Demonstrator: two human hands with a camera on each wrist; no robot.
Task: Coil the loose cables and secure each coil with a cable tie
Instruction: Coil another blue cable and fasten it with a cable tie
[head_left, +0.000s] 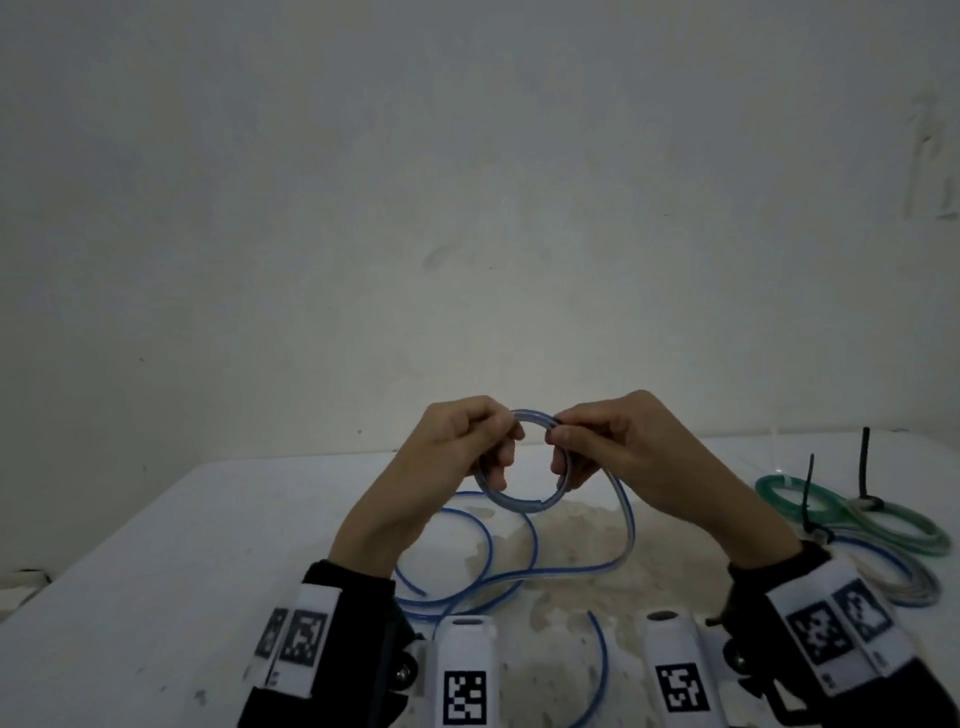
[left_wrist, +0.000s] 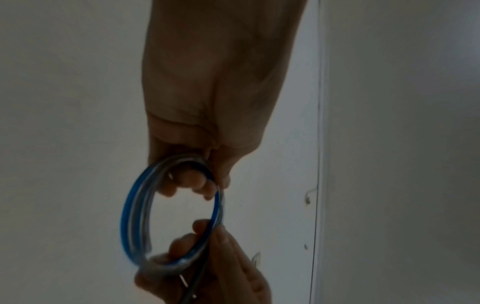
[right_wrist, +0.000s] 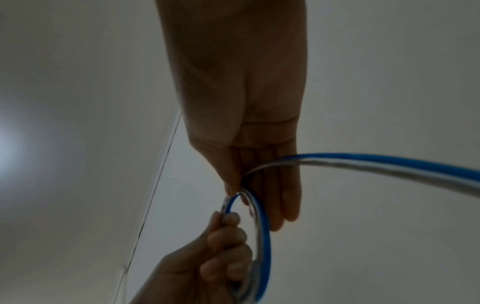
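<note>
Up above the white table (head_left: 156, 545), left hand (head_left: 457, 447) and right hand (head_left: 618, 447) pinching opposite sides of a small round coil of clear blue-striped cable (head_left: 519, 506), loose tail trailing down onto the tabletop, tied green and grey coils (head_left: 883, 525) at right

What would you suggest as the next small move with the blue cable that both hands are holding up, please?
Probably wind one more loop: the right hand should draw in slack and lay it against the small coil, which the left hand pinches. Much blue cable lies loose on the table, so tying seems premature.
</note>
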